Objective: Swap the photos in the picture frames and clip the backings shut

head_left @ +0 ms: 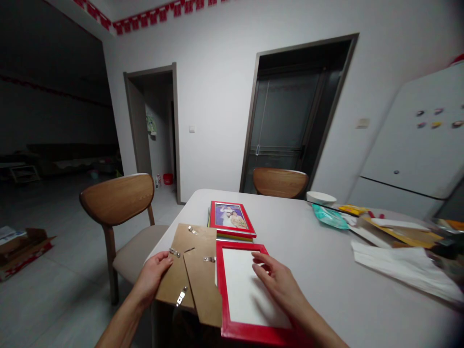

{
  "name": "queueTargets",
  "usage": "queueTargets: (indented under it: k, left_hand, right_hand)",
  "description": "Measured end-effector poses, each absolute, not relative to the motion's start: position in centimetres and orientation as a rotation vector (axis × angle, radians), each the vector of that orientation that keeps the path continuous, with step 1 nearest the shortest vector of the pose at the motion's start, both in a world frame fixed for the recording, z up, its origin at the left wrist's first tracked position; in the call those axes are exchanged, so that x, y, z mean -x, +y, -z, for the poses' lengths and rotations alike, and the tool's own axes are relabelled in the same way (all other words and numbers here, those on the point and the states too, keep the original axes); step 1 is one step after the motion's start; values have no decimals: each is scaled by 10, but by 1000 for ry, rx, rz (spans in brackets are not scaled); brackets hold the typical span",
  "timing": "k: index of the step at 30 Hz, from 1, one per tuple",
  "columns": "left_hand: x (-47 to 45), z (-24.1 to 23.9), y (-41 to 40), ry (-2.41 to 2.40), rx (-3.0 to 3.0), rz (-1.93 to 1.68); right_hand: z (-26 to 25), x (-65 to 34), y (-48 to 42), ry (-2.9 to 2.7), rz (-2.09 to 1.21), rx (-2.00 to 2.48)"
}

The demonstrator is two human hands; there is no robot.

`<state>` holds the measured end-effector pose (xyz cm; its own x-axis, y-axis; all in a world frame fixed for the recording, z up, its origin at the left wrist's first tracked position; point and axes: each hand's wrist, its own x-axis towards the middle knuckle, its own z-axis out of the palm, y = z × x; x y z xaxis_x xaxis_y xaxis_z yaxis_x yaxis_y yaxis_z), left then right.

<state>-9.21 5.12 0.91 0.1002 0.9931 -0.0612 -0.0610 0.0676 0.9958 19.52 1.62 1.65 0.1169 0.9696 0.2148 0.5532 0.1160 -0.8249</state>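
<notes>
A red picture frame (221,295) lies face down on the white table (326,280) in front of me, a white sheet (239,290) filling its opening. My right hand (277,280) rests on that sheet with fingers stretched out flat. A brown cardboard backing board (194,270) with metal clips and a fold-out stand lies left of the frame, hanging over the table edge. My left hand (154,275) grips the board's left edge, thumb on top. Behind them sits a small stack of frames, the top one red (232,217) with a photo in it.
Two wooden chairs stand at the table, one at the left (119,200), one at the far side (280,182). A white bowl (321,197), a teal packet (329,216), papers and cardboard (402,251) lie at the right. A fridge (416,150) stands beyond. A cardboard box (21,246) sits on the floor.
</notes>
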Motion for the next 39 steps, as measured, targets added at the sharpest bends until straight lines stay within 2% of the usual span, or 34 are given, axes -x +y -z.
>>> queueTargets:
  k: [4,7,16,23,39]
  left_hand:
    - [67,-15,38,984,-1104,-1152]
    - [54,-13,33,946,-1077,-1158]
    - [58,-7,37,1025,-1085,-1090]
    - [40,9,40,1039,-1152,-1155]
    - [41,7,30,886,-946,-1121]
  right_hand:
    - [-21,-151,12,-1240,-1269,1211]
    - [-22,-137,11,-1152,-1442,1049]
    - [-12,-160,17,-1085,-1395,1195]
    - [-11,-148,16,-988,-1406,1063]
    - [-16,-147,8,-1180,-1307,1077]
